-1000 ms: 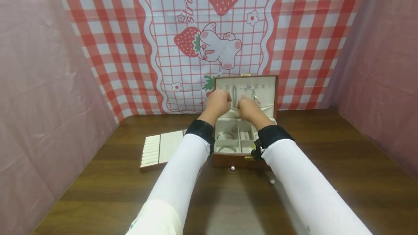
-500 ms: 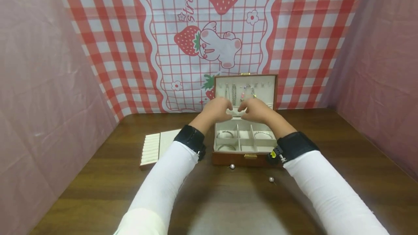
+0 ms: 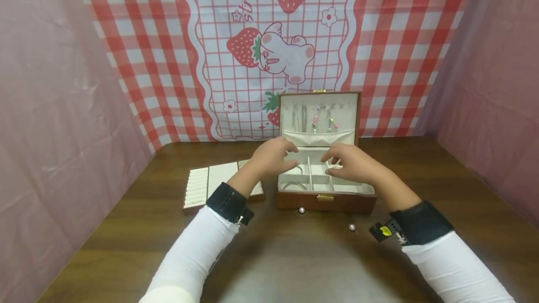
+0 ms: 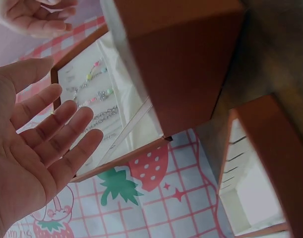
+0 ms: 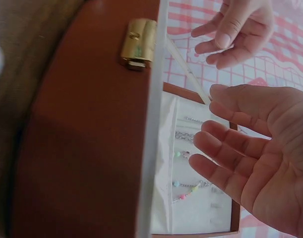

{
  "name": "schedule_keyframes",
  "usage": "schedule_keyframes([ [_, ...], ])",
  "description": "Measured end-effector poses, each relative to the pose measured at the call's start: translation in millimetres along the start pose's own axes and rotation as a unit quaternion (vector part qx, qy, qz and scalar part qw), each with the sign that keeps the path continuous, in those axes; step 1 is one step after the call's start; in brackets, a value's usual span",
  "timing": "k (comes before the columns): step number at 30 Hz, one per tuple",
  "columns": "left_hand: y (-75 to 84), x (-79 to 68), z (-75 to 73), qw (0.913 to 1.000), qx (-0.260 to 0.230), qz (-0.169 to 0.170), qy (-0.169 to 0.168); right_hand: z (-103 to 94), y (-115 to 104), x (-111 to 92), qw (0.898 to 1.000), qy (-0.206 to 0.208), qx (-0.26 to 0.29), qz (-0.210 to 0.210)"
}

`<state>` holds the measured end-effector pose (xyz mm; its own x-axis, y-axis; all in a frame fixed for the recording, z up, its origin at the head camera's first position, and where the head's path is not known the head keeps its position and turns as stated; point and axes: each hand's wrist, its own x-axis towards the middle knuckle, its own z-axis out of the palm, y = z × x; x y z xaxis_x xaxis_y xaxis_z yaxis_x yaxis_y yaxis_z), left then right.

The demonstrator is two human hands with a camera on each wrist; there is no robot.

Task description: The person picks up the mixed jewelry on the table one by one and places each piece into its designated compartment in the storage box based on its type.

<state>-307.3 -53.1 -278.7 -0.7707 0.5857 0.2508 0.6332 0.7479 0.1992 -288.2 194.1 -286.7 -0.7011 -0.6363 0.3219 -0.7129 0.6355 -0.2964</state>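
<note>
Head view: a cream tray (image 3: 222,179) lies left of centre on the wooden counter (image 3: 139,242), and two pearls (image 3: 301,210) sit near the front of the jewelry box (image 3: 296,199). That brown box stands right of centre, lid raised, necklaces (image 3: 304,118) hanging inside it. The left hand (image 3: 273,158) and right hand (image 3: 353,162), fingers loosely bent and holding nothing, hide some of its compartments.

Left wrist view: the box's brown wall fills upper centre, the tray lower right.

Right wrist view: the gold-clasped front blocks my look into the compartments.
</note>
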Motion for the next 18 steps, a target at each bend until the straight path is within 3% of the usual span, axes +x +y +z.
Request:
schedule_keyframes([
  [18,0.5,-68.0,16.0,0.9989,0.003,0.047,0.0,14.6,-19.0,-55.6,0.996,0.059,-0.015,-0.069],
])
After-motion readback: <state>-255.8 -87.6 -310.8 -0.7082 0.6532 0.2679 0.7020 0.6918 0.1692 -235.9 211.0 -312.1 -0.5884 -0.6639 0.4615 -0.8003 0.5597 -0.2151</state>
